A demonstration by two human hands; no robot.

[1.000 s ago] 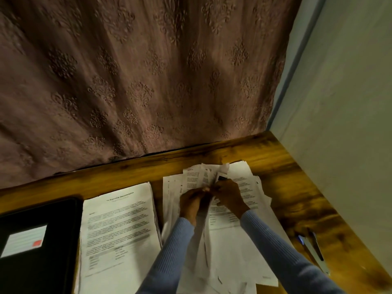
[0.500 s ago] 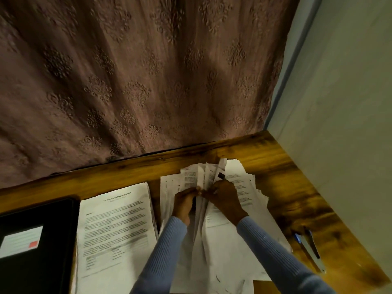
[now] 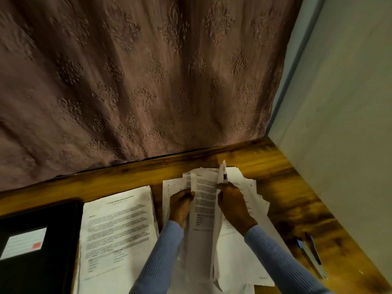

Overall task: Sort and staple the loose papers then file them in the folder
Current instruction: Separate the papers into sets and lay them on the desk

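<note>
Gripping loose papers [image 3: 204,194]: left hand [image 3: 180,203], right hand [image 3: 232,201] both pinching sheets; black folder [image 3: 40,247] apparently closed, contents hidden.

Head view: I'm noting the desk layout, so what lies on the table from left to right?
Black folder → neat stack of printed papers → left hand → right hand, both gripping sheets of the loose paper pile → stapler near the wall.

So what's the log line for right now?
phase: sorting | left hand: holds loose papers | right hand: lifts a sheet | folder: closed
</note>
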